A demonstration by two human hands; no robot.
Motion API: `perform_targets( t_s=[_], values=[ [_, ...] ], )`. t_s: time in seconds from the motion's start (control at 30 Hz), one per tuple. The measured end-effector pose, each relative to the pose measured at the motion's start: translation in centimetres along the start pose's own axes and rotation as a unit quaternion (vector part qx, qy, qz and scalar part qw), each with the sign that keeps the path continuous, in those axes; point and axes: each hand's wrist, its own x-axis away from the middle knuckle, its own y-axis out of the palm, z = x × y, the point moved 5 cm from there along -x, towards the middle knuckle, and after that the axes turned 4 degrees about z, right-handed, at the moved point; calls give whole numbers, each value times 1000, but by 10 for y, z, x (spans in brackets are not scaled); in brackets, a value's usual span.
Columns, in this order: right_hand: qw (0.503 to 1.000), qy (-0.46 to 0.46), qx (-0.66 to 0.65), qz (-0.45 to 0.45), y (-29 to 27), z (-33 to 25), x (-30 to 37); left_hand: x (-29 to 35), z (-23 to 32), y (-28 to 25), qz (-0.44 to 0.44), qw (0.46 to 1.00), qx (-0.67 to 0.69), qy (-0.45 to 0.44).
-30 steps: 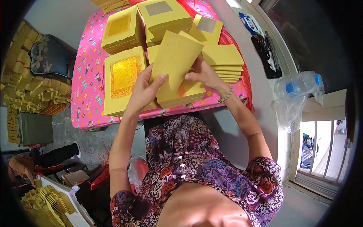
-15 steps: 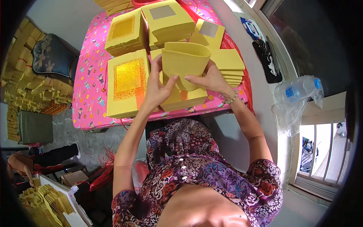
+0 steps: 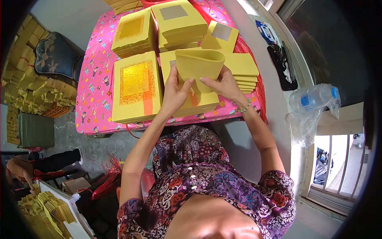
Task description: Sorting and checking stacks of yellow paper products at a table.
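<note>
My left hand (image 3: 176,91) and my right hand (image 3: 227,85) are closed on the two sides of a sheaf of yellow joss paper (image 3: 199,68). It stands on edge, bent over so that its top forms a flattened loop, thumbs pressing its near face. Below it lies a stack of yellow paper (image 3: 195,106), partly hidden by my hands. To the left is a stack with a gold foil square and an orange strip (image 3: 137,85). Several folded yellow bundles (image 3: 243,67) are piled at the right.
Behind stand a gold-foil stack (image 3: 130,30) and a taller silver-square stack (image 3: 175,12). Red strings (image 3: 260,99) hang along the right edge of the pink tablecloth (image 3: 93,91). A plastic bottle (image 3: 318,97) lies on the window ledge. Another person (image 3: 24,169) bends at the lower left.
The bent sheaf has come slightly nearer and to the right, with both hands still on it. My left hand has shifted to the right along with it.
</note>
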Motion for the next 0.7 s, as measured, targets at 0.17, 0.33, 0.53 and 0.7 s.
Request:
perform_targets(
  t_s=[0.17,0.33,0.53,0.7],
  values=[
    [1000,13,12,-5,1,6,1,5,-4,0,14,1000,-1,-3],
    [999,-16,34,16,1,-2,-3,-3,-2,-1,14,1000,-13,0],
    [998,-14,59,21,-9,-13,-18,-19,18,0,-46,986,53,-154],
    [998,42,40,23,-8,-15,-22,-25,13,-1,-71,969,104,-215]
  ],
)
